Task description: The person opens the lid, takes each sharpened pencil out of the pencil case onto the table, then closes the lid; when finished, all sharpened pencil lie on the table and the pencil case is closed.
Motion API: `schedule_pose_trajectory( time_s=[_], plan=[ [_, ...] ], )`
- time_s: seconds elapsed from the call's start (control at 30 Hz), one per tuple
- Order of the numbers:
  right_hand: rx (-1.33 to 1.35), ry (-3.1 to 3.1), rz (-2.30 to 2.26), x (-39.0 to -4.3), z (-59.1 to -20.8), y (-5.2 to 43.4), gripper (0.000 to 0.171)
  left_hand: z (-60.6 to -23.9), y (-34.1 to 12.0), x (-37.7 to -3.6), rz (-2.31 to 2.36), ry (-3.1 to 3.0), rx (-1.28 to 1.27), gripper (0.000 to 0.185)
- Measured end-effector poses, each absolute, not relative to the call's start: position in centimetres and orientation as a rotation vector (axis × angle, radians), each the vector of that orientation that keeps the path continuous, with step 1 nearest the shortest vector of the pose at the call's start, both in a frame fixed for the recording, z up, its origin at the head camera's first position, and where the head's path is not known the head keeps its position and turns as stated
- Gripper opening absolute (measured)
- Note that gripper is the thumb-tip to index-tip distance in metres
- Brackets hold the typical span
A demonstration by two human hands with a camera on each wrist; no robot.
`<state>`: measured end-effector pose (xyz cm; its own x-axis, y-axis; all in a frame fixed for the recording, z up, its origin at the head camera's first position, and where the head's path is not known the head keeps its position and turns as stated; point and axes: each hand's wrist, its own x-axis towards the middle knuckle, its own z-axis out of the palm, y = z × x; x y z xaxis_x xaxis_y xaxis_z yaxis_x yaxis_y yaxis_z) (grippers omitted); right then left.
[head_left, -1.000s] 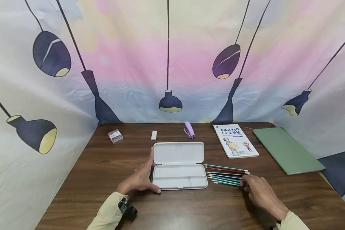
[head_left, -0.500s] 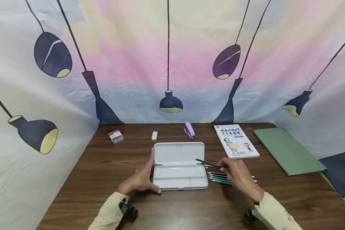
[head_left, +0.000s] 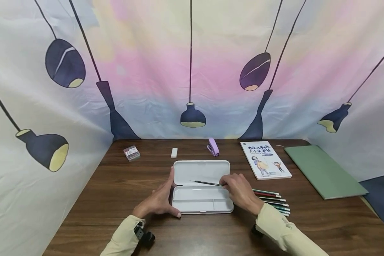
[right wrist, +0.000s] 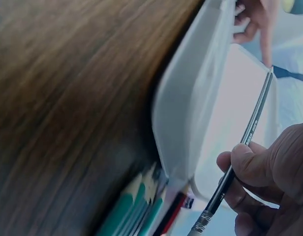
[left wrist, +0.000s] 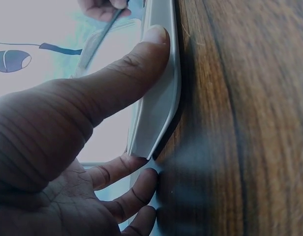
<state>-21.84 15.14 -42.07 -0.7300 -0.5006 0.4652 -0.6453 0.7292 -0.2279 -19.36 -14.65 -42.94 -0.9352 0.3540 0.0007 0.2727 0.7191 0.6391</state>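
Observation:
An open white pencil case (head_left: 201, 195) lies on the dark wooden table (head_left: 115, 188), lid back. My left hand (head_left: 158, 202) rests against its left end, thumb along the lid edge and fingers at the tray's front corner; in the left wrist view the thumb (left wrist: 127, 83) presses the case's edge (left wrist: 159, 113). My right hand (head_left: 240, 190) pinches a dark pencil (head_left: 208, 183) and holds it over the case, tip pointing left. The right wrist view shows that pencil (right wrist: 240, 147) between thumb and fingers above the tray. Several green and red pencils (head_left: 273, 201) lie right of the case.
Along the back of the table sit a small clear box (head_left: 132, 153), a white eraser (head_left: 174, 153) and a purple stapler (head_left: 213, 147). A children's book (head_left: 265, 160) and a green folder (head_left: 323, 170) lie at the right. Printed fabric walls enclose the table.
My right hand picked one dark pencil from the row at the right and carried it left, over the open case. The left hand has stayed on the case's left end.

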Motion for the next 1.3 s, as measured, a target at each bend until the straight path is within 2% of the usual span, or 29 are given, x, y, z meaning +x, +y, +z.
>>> schedule_pose_trajectory(
  time_s=[0.8, 1.07, 1.3],
  plan=[
    [1.039, -2.562, 0.522, -22.7, -44.2, 11.9, 0.013, -42.9, -14.6, -19.4, 0.992, 2.808, 0.563, 0.146],
    [1.022, -2.568, 0.526, -22.3, -44.6, 12.1, 0.011, -43.0, -14.5, -19.2, 0.988, 2.806, 0.571, 0.147],
    [0.904, -2.600, 0.621, -22.3, -44.0, 13.2, 0.004, -43.0, -14.7, -19.3, 0.997, 2.810, 0.550, 0.147]
  ],
)
